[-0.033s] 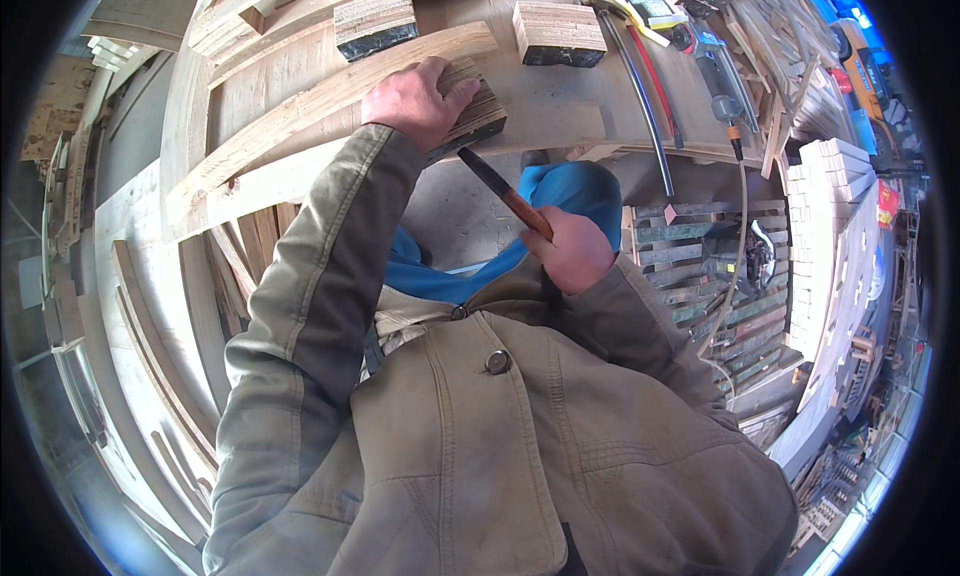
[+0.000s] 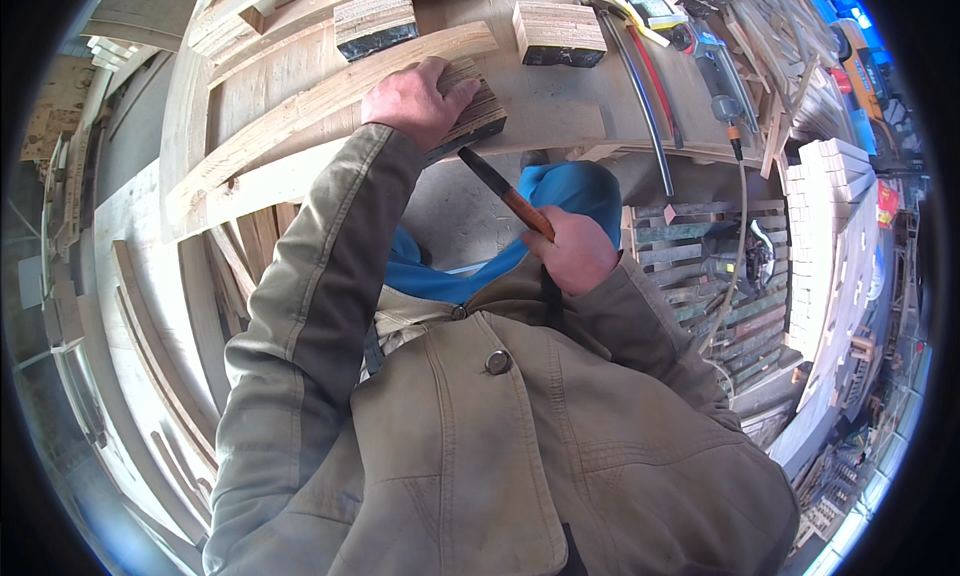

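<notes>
My left hand (image 2: 418, 104) lies over a laminated plywood block (image 2: 482, 116) with a black face, its fingers and thumb gripping the top and side. The block sits at the near edge of the wooden workbench (image 2: 535, 124), against a long pale board (image 2: 330, 101). In front of my body, my right hand (image 2: 578, 253) is closed around a slim stick-like tool (image 2: 508, 198), orange near the fist and black toward its far end. That black end points up and left, just short of the block. Whatever part of the tool sits inside or behind the fist is hidden.
Two more plywood blocks, one on the left (image 2: 375, 24) and one on the right (image 2: 560, 36), stand farther back. Metal and red rods (image 2: 640, 86) and a corded power tool (image 2: 722, 101) lie at the right. Slatted pallets (image 2: 715, 276) and stacked timber (image 2: 830, 196) are beyond.
</notes>
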The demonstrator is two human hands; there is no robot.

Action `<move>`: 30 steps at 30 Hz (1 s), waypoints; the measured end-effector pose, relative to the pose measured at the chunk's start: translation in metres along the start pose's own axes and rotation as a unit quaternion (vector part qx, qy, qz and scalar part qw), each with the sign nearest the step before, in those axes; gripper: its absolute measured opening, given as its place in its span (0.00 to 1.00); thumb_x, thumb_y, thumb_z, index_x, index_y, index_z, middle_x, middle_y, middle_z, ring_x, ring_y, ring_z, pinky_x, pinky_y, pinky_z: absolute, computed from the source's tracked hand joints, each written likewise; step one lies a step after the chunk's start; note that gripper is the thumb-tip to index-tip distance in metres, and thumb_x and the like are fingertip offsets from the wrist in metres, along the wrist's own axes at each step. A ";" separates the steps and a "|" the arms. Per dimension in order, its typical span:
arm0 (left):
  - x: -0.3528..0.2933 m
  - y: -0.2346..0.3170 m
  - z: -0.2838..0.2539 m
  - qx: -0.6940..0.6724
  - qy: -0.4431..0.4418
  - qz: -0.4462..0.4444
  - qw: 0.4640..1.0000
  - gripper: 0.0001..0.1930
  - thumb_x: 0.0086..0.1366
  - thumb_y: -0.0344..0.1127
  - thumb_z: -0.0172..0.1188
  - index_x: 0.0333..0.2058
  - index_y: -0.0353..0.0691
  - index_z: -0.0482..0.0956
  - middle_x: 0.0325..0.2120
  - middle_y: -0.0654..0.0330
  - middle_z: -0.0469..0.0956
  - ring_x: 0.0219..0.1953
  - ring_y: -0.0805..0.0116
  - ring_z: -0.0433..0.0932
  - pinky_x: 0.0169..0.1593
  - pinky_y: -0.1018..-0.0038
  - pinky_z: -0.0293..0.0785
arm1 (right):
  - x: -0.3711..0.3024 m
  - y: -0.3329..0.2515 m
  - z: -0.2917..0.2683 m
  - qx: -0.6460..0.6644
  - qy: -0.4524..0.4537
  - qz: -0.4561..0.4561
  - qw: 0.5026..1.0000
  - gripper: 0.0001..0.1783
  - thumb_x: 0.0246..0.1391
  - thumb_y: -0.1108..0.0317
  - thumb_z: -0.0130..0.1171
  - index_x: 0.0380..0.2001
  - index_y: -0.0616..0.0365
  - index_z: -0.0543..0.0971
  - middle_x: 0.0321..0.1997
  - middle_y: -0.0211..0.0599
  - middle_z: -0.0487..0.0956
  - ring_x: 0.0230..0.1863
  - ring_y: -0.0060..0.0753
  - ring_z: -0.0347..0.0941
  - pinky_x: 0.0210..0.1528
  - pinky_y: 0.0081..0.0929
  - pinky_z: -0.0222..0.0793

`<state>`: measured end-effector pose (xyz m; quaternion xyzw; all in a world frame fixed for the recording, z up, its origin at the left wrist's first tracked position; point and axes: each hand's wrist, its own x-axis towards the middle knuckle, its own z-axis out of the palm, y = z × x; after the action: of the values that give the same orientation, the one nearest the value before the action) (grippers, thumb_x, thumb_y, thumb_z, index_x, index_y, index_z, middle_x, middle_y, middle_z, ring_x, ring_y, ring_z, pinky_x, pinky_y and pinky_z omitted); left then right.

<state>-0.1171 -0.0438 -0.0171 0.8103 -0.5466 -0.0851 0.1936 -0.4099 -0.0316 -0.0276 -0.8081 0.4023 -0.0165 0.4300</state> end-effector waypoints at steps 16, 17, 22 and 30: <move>-0.002 0.003 -0.002 -0.014 0.001 -0.005 1.000 0.32 0.68 0.69 0.59 0.44 0.42 0.85 0.38 0.47 0.88 0.44 0.44 0.87 0.50 0.52 0.81 | -0.007 -0.018 0.009 0.021 0.007 0.012 1.000 0.21 0.63 0.59 0.65 0.49 0.65 0.81 0.41 0.62 0.83 0.46 0.68 0.80 0.47 0.55 0.74; -0.002 0.003 -0.003 -0.013 0.001 -0.004 1.000 0.32 0.68 0.69 0.59 0.44 0.42 0.85 0.37 0.47 0.88 0.44 0.44 0.87 0.50 0.52 0.81 | -0.007 -0.018 0.010 0.028 0.006 0.014 0.999 0.20 0.63 0.59 0.65 0.49 0.65 0.81 0.41 0.62 0.83 0.46 0.68 0.80 0.48 0.55 0.74; -0.002 0.002 -0.002 -0.014 0.001 -0.008 1.000 0.32 0.68 0.69 0.60 0.44 0.42 0.85 0.37 0.46 0.88 0.44 0.45 0.87 0.50 0.52 0.81 | -0.005 -0.020 0.020 0.047 0.037 0.002 0.998 0.17 0.62 0.61 0.65 0.47 0.64 0.82 0.38 0.58 0.82 0.41 0.64 0.79 0.44 0.47 0.72; -0.002 0.001 -0.001 -0.023 0.004 -0.004 1.000 0.32 0.68 0.69 0.60 0.45 0.42 0.85 0.38 0.46 0.88 0.45 0.45 0.87 0.51 0.53 0.81 | -0.006 -0.021 0.022 0.037 0.040 -0.002 0.999 0.16 0.63 0.61 0.65 0.47 0.63 0.81 0.37 0.57 0.82 0.40 0.63 0.79 0.43 0.47 0.73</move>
<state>-0.1182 -0.0425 -0.0162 0.8079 -0.5406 -0.0952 0.2144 -0.3922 -0.0061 -0.0247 -0.7911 0.4164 -0.0647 0.4434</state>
